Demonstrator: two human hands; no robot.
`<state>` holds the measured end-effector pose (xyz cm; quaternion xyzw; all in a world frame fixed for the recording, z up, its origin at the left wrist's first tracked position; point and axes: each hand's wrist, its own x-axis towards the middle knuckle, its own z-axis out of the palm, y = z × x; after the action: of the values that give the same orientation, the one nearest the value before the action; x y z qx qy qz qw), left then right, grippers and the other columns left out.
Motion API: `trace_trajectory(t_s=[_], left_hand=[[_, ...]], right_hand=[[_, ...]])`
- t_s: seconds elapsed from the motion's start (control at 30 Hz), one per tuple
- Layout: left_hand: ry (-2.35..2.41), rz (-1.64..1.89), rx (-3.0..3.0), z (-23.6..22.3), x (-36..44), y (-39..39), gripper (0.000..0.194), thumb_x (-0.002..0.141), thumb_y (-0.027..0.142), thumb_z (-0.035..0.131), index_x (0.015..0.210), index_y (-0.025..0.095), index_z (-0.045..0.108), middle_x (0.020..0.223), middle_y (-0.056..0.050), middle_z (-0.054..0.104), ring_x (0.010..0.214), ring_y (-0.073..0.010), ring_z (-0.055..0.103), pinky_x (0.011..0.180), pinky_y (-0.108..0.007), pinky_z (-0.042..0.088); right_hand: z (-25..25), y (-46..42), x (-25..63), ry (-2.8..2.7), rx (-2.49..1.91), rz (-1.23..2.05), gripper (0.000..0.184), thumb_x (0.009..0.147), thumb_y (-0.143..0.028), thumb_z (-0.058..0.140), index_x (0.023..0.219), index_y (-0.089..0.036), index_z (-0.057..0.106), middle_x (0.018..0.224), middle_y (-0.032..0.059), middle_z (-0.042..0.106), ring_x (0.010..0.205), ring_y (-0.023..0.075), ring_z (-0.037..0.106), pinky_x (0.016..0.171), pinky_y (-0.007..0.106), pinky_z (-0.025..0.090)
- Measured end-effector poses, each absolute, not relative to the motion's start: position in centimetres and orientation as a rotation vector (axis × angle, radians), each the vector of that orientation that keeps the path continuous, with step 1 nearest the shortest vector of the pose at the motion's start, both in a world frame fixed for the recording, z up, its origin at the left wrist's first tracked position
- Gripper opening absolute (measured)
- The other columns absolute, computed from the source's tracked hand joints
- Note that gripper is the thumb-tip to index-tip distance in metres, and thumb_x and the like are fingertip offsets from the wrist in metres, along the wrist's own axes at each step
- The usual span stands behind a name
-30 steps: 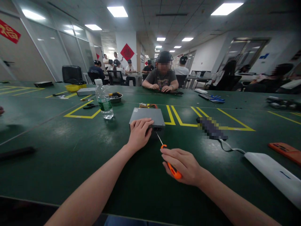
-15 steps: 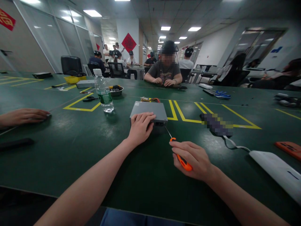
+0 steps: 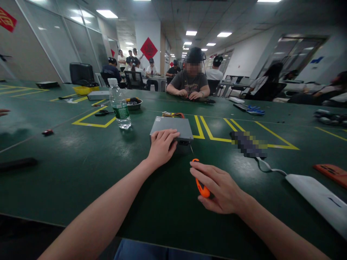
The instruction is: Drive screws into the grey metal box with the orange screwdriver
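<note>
A grey metal power supply unit [image 3: 173,124] lies on the green table, with several coloured cables [image 3: 173,115] at its far side. My left hand [image 3: 162,144] grips its near left part, fingers across the top and the thumb side down by the front face. In my right hand [image 3: 221,186] is a screwdriver with an orange and black handle [image 3: 203,189], held between thumb and fingers. Its thin shaft points up toward the unit's near right corner. Whether the tip touches a screw there is too small to tell.
A water bottle [image 3: 119,108] stands left of the unit, near a metal bowl [image 3: 134,104]. To the right are a white power strip [image 3: 314,195] and an orange phone [image 3: 332,174]. A person [image 3: 189,81] sits opposite. Another person's hand [image 3: 4,112] shows at the left edge.
My right hand has shifted slightly left, and the screwdriver handle has swung left with its fingers more extended. The neighbour's hand at left has drawn away, exposing a small red object. My left hand stays put.
</note>
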<state>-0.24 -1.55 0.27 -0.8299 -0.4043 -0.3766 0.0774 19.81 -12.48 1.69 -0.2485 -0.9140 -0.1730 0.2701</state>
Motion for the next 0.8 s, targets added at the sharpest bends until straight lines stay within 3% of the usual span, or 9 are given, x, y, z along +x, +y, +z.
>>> trace_trajectory(t_s=[0.1, 0.3, 0.47, 0.57, 0.8], left_hand=[[-1.203, -1.135, -2.483, 0.26, -0.24, -1.53, 0.027, 0.087, 0.023, 0.045, 0.113, 0.025, 0.052, 0.124, -0.002, 0.056, 0.115, -0.0202, 0.046, 0.095, -0.038, 0.026], [-1.201, -1.142, -2.477, 0.27, -0.20, -1.51, 0.026, 0.087, 0.023, 0.046, 0.113, 0.026, 0.052, 0.123, -0.001, 0.056, 0.115, -0.0198, 0.046, 0.094, -0.038, 0.026], [-1.198, -1.143, -2.483, 0.26, -0.24, -1.52, 0.027, 0.087, 0.022, 0.047, 0.113, 0.026, 0.052, 0.123, -0.001, 0.056, 0.115, -0.0194, 0.046, 0.093, -0.038, 0.027], [-1.198, -1.145, -2.483, 0.24, -0.25, -1.50, 0.027, 0.087, 0.022, 0.047, 0.113, 0.026, 0.052, 0.123, -0.001, 0.056, 0.115, -0.0195, 0.046, 0.094, -0.038, 0.027], [-1.191, -1.148, -2.488, 0.27, -0.23, -1.50, 0.026, 0.087, 0.023, 0.046, 0.113, 0.025, 0.052, 0.123, -0.001, 0.056, 0.114, -0.0197, 0.046, 0.094, -0.038, 0.027]], right_hand=[[1.90, -12.61, 19.54, -2.479, -0.634, -0.572, 0.038, 0.092, -0.038, 0.033, 0.114, -0.012, 0.048, 0.112, 0.0204, 0.058, 0.095, 0.0227, 0.060, 0.074, 0.036, 0.051], [1.38, -12.60, 19.71, -2.320, -0.594, -0.564, 0.017, 0.084, -0.029, 0.051, 0.092, -0.014, 0.049, 0.096, 0.0179, 0.063, 0.080, 0.0195, 0.062, 0.060, 0.029, 0.050], [1.53, -12.85, 19.58, -2.391, -0.666, -0.442, 0.031, 0.087, -0.039, 0.046, 0.102, -0.013, 0.048, 0.105, 0.0195, 0.058, 0.092, 0.0223, 0.060, 0.068, 0.032, 0.053], [1.96, -13.05, 19.27, -2.505, -0.653, -0.480, 0.030, 0.090, -0.034, 0.036, 0.110, -0.014, 0.049, 0.108, 0.0186, 0.057, 0.099, 0.0234, 0.058, 0.072, 0.035, 0.052], [1.34, -13.01, 19.43, -2.395, -0.573, -0.475, 0.018, 0.084, -0.026, 0.050, 0.097, -0.014, 0.048, 0.105, 0.0190, 0.059, 0.086, 0.0191, 0.061, 0.065, 0.030, 0.051]])
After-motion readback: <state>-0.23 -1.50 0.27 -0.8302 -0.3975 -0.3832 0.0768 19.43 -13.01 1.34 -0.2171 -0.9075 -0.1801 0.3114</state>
